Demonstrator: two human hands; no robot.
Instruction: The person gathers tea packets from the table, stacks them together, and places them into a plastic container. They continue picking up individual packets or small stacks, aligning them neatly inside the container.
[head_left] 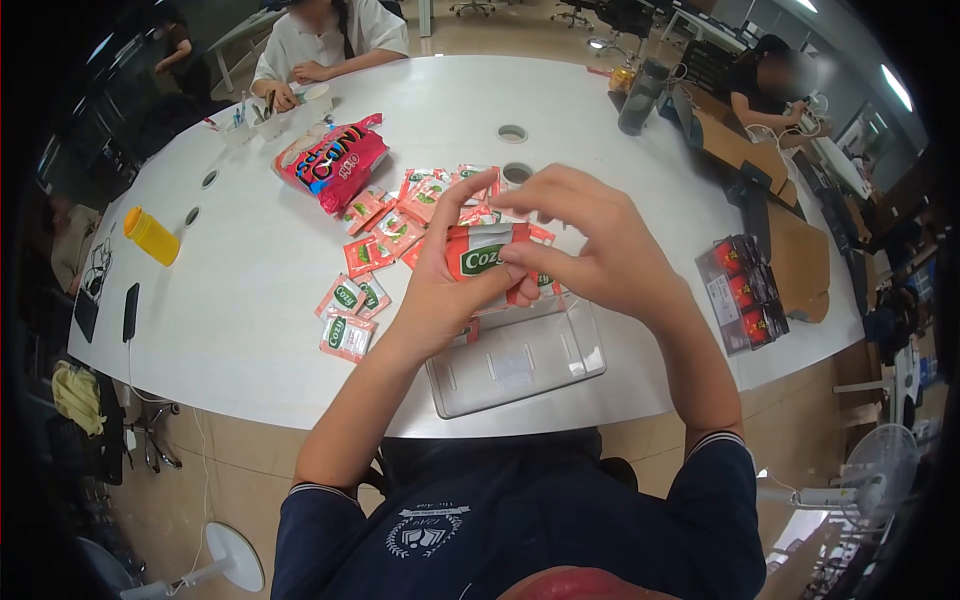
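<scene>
A small stack of red and white Cozy sachets (484, 258) is held between both hands above a clear plastic box (520, 362) on the white table (240, 300). My left hand (440, 285) grips the stack from the left and below. My right hand (590, 240) pinches its right end, fingers curled over the top. Several loose sachets (385, 235) lie scattered on the table behind and left of my hands.
A large red snack bag (333, 160) lies beyond the sachets. A yellow cylinder (150, 236) and a phone (130, 311) sit at the left. A filled clear box (742, 293) stands at the right. Other people sit at the far side.
</scene>
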